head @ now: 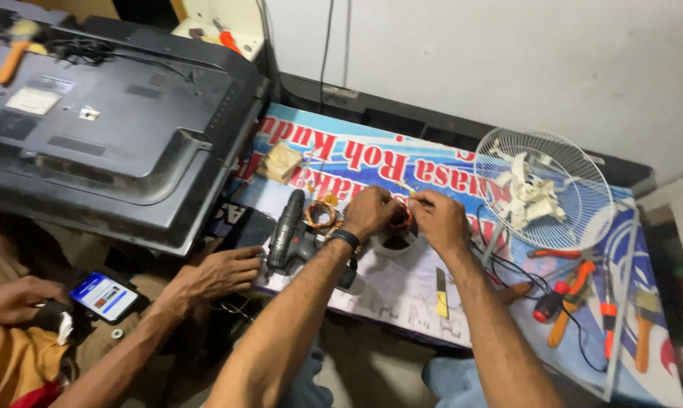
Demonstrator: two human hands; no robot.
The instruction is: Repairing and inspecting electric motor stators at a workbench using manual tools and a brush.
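Right now both my hands sit near the middle of the frame over a round motor stator with copper-coloured windings (399,227), which rests on the printed blue, white and red banner sheet (402,283) covering the table. My left hand (369,211) is curled into a loose fist on the stator's left edge, a dark wristband (346,239) on the wrist. My right hand (439,219) is pinched shut on something thin at the stator's upper right; I cannot tell what it is, since my fingers cover it. Most of the stator is hidden under my knuckles, so only a reddish-brown arc and a dark ring show. Just left of it lies a second copper wire coil (322,214) beside a black cordless drill (287,230). Another person's hand (219,273) rests at the banner's lower-left edge. At upper right, a white wire fan guard (583,189) cradles white plastic pieces (534,195).
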